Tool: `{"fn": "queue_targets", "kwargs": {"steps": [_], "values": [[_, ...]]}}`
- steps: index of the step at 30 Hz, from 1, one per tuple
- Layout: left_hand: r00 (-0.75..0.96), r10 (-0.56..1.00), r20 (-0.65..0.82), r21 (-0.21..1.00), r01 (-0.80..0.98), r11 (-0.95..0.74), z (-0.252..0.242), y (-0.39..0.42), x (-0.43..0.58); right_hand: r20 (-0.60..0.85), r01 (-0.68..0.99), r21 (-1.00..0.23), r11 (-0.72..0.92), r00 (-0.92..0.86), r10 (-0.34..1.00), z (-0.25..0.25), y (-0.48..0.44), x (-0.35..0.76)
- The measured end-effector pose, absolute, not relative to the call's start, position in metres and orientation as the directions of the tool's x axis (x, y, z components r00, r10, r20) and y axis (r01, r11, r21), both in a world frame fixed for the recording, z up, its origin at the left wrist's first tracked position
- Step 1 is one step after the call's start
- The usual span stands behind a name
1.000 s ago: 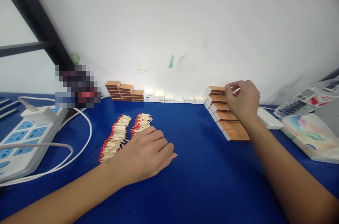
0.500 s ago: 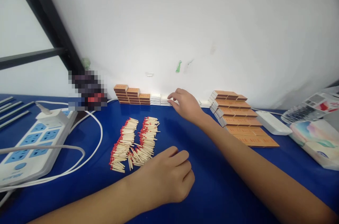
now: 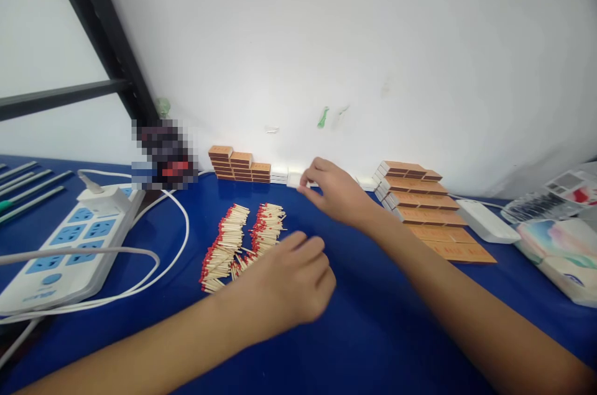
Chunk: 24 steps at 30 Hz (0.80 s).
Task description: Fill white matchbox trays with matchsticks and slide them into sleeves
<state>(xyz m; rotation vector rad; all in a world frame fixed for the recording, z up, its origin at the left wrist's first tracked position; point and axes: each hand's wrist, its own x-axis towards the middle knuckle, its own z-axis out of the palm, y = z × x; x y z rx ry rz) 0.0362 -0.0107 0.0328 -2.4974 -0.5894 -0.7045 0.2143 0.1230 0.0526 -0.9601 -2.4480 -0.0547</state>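
My right hand (image 3: 336,191) reaches to the back of the blue table (image 3: 364,333) and pinches a small white matchbox tray (image 3: 295,180) out of the row of white trays (image 3: 280,175) along the wall. My left hand (image 3: 284,280) rests on the table with its fingers curled, right beside two heaps of red-tipped matches (image 3: 242,242); whether it holds any is hidden. Orange matchbox sleeves are stacked at the back left (image 3: 239,165) and laid in overlapping rows at the right (image 3: 422,196).
A white power strip (image 3: 69,246) with white cables (image 3: 153,258) lies at the left. A white flat device (image 3: 487,221) and tissue packs (image 3: 555,246) sit at the right. A black metal frame (image 3: 93,22) slants up the wall at the left.
My right hand left the orange sleeves at the right, swung left to the row of white trays and closed on one. My left hand shifted a little beside the matches and curled its fingers.
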Motion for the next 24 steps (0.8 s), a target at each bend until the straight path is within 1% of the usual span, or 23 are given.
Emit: {"fn": "queue_targets", "kwargs": {"steps": [3, 4, 6, 7, 9, 11, 15, 18, 21, 24], "values": [[0.702, 0.450, 0.552, -0.174, 0.624, -0.761, 0.061, 0.008, 0.009, 0.407, 0.592, -0.269, 0.760, -0.645, 0.647, 0.040, 0.086, 0.243], [0.673, 0.510, 0.536, -0.122, 0.660, -0.742, 0.068, 0.016, -0.002, 0.401, 0.594, -0.284, 0.752, -0.639, 0.657, 0.036, 0.077, 0.249], [0.610, 0.622, 0.491, -0.008, 0.717, -0.697, 0.074, 0.028, -0.020, 0.409, 0.607, -0.269, 0.748, -0.631, 0.660, 0.030, 0.062, 0.255], [0.583, 0.651, 0.486, 0.046, 0.727, -0.685, 0.073, 0.033, -0.027, 0.420, 0.612, -0.247, 0.752, -0.631, 0.652, 0.029, 0.057, 0.255], [0.543, 0.672, 0.504, 0.131, 0.721, -0.681, 0.066, 0.036, -0.034, 0.450, 0.605, -0.199, 0.771, -0.642, 0.620, 0.030, 0.050, 0.248], [0.562, 0.673, 0.482, 0.176, 0.690, -0.702, 0.056, 0.035, -0.034, 0.481, 0.581, -0.151, 0.800, -0.664, 0.573, 0.033, 0.044, 0.235], [0.602, 0.628, 0.493, 0.171, 0.641, -0.749, 0.052, 0.026, -0.030, 0.502, 0.551, -0.037, 0.834, -0.712, 0.492, 0.035, 0.031, 0.214], [0.617, 0.613, 0.493, 0.159, 0.629, -0.761, 0.060, 0.024, -0.031, 0.524, 0.557, 0.001, 0.831, -0.708, 0.474, 0.034, 0.025, 0.208], [0.637, 0.598, 0.488, 0.099, 0.640, -0.762, 0.065, 0.027, -0.038, 0.596, 0.576, -0.026, 0.817, -0.648, 0.475, 0.034, 0.020, 0.205], [0.605, 0.586, 0.540, -0.002, 0.697, -0.717, 0.066, 0.033, -0.048, 0.685, 0.609, -0.135, 0.781, -0.512, 0.518, 0.033, 0.006, 0.193]]}}
